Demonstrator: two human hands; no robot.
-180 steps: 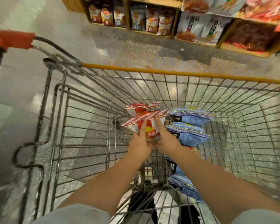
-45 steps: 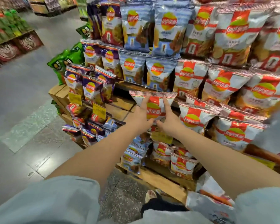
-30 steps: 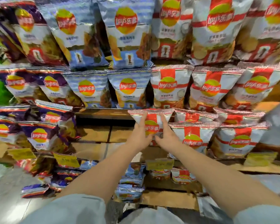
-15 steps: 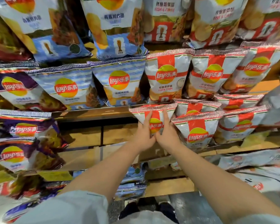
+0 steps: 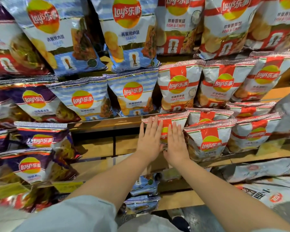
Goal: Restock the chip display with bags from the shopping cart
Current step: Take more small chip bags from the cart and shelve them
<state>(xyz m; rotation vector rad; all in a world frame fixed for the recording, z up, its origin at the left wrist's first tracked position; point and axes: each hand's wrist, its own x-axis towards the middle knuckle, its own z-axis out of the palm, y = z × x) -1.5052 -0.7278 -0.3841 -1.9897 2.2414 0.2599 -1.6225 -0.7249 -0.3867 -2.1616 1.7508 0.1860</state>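
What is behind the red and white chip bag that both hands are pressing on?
Both hands lie flat on the red and white chip bag, covering most of it. Left of it, a dark gap and bare wooden shelf show. What lies directly behind the bag is hidden.

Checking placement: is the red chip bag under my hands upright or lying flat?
Upright: the red chip bag has its crimped top edge uppermost, logo facing out.

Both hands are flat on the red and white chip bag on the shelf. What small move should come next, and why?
Probably take both hands back. The left hand and right hand lie flat with straight fingers on the red-and-white bag, which already stands beside the next bag in its row, so it seems placed.
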